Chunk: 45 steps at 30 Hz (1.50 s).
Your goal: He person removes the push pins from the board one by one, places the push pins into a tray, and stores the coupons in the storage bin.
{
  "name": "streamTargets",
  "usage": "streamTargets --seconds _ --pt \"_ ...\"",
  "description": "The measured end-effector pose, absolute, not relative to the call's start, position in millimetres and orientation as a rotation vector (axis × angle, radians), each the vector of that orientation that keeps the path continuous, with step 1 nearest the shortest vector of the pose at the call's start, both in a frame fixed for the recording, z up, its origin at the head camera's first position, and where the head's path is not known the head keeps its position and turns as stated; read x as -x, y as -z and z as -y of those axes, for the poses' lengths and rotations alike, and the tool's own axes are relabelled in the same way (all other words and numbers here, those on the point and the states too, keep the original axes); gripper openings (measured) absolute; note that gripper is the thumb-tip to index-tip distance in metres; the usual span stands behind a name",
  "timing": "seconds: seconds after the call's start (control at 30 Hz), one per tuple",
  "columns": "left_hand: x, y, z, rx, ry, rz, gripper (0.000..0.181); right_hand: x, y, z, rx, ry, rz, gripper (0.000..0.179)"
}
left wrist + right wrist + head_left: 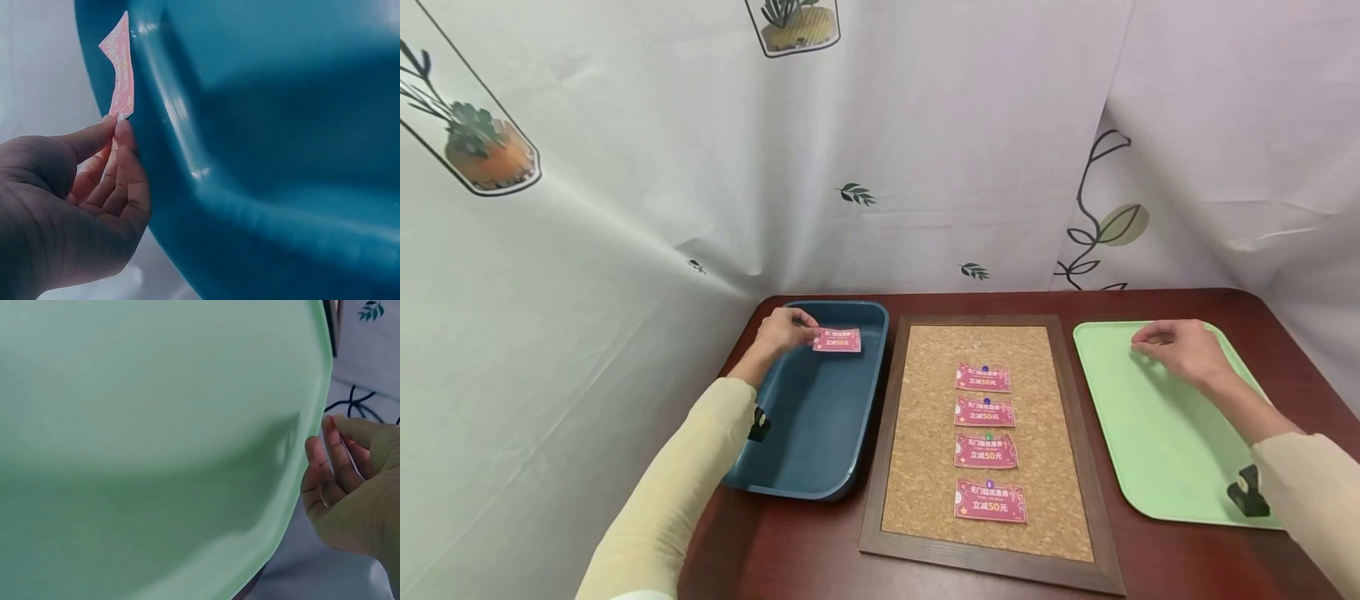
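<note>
My left hand (786, 329) pinches one corner of a pink paper coupon (837, 340) between thumb and fingertips. Held over the far end of the dark blue tray (805, 450), the coupon looks bent in the left wrist view (124, 75). Over the light green tray (1157, 450) is my right hand (1183, 350), its thumb tip meeting a fingertip and its other fingers curled. No object shows between them. On the framed corkboard (917, 467), several pink coupons (985, 451) hang in a column, each with a coloured pushpin (990, 484) at its top edge.
A tiny clear thing (977, 342) shows on the cork above the column. The corkboard stands between the two trays on a dark red table (760, 542). Patterned white cloth (925, 167) encloses the table's back and left.
</note>
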<state>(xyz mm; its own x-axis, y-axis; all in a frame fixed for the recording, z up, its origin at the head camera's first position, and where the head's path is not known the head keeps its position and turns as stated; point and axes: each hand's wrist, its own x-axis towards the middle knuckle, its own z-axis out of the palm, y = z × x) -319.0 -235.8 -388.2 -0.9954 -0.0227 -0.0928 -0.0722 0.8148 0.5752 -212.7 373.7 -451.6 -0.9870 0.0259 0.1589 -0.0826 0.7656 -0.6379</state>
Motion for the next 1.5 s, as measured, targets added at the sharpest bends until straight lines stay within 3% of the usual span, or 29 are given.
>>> streamTargets --seconds 0.63,1.5 --pt "329 405 240 0.112 -0.765 -2.942 0.015 221 461 -396 0.043 -0.925 2.849 0.016" --pt "341 424 239 0.212 -0.677 -3.002 0.016 224 467 -389 0.073 -0.867 2.79 0.014"
